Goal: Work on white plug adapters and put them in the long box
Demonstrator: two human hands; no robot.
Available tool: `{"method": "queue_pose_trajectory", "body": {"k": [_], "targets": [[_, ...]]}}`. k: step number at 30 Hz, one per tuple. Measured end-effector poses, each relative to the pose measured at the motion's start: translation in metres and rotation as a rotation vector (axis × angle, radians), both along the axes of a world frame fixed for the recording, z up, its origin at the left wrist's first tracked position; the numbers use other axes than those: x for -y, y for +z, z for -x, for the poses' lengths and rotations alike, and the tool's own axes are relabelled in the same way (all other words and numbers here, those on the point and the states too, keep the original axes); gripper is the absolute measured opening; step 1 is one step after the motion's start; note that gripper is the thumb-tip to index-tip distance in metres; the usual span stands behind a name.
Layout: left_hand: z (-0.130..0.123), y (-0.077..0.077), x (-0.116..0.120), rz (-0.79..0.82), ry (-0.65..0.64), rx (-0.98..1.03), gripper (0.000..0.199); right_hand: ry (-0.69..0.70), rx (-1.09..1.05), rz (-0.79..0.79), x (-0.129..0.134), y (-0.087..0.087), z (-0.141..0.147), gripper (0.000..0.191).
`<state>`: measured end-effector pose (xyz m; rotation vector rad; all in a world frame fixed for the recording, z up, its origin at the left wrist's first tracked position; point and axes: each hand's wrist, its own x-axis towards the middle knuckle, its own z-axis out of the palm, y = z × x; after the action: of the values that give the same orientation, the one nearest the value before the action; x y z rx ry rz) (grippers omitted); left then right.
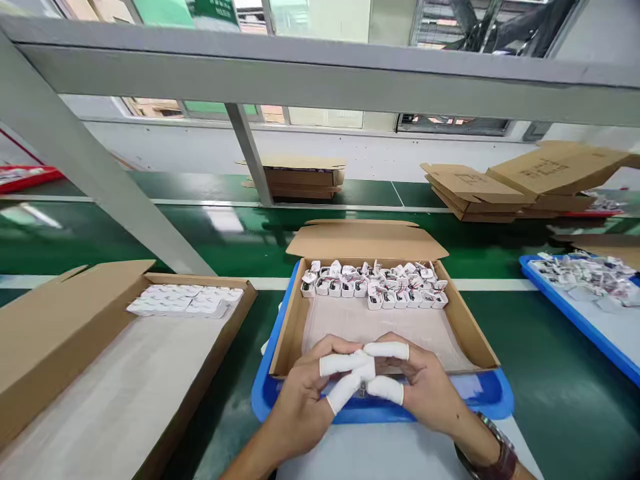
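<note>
White finger covers are on the thumb and a finger of each hand. My left hand (pixel 313 393) and my right hand (pixel 423 383) meet at the fingertips, closed on a small white part (pixel 366 367) between them. Fingers cover much of the part. Just beyond them is an open cardboard box (pixel 473 327), set in a blue tray (pixel 263 387). Rows of small white housings (pixel 373 283) with thin wires stand along the box's far side. Its near portion shows pale lining.
At the left lies an open cardboard box (pixel 200 387) with flat white parts (pixel 185 300) at its far end. A blue tray (pixel 575 317) of wired parts is at the right. Folded cartons (pixel 480 193) sit behind. A grey metal frame (pixel 320 73) crosses above.
</note>
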<state>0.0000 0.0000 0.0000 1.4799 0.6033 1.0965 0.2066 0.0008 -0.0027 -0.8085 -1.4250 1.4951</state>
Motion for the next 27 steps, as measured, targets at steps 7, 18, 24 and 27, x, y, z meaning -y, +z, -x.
{"method": "queue_pose_trajectory", "body": {"k": [7, 18, 24, 27], "targets": [[-0.0004, 0.0052, 0.0013, -0.032, 0.015, -0.051, 0.034, -0.038, 0.045, -0.082, 0.0070, 0.0010, -0.0039, 0.037], [0.0020, 0.0009, 0.0014, -0.064, 0.002, -0.043, 0.041, -0.021, 0.006, -0.022, 0.0049, 0.0015, -0.0028, 0.034], [0.0010, -0.0022, 0.0041, -0.106, 0.049, -0.073, 0.041, -0.025, -0.002, 0.008, 0.0039, 0.0015, -0.0007, 0.035], [0.0011, -0.0028, 0.0032, -0.123, 0.042, -0.104, 0.040, -0.028, -0.013, 0.023, 0.0044, 0.0035, 0.0009, 0.033]]}}
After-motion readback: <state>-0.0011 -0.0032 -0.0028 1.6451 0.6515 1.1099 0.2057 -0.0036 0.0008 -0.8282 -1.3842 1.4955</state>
